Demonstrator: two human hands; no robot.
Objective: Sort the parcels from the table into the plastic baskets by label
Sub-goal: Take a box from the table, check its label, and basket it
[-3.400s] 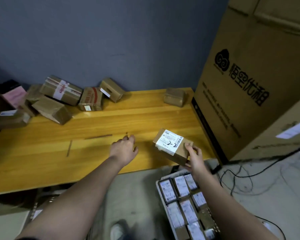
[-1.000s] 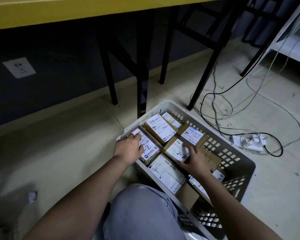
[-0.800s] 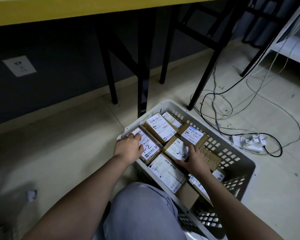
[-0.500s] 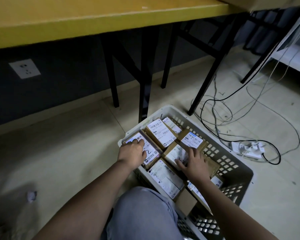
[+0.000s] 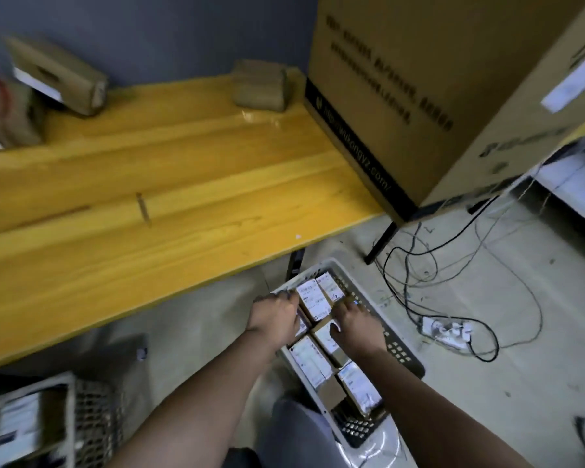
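Head view: left hand (image 5: 275,318) and right hand (image 5: 358,327) flat, fingers extended, gripping nothing, pressing labelled parcels (image 5: 313,298) inside the basket (image 5: 399,349).

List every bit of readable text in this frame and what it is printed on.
"http://wukongyz.com/": black strip along the bottom edge of the big cardboard box; partly blurred.
Large dark characters on the same box: too blurred to read.
Labels on the parcels in the white basket: too small and blurred.
Labels on the parcels on the table: blurred.
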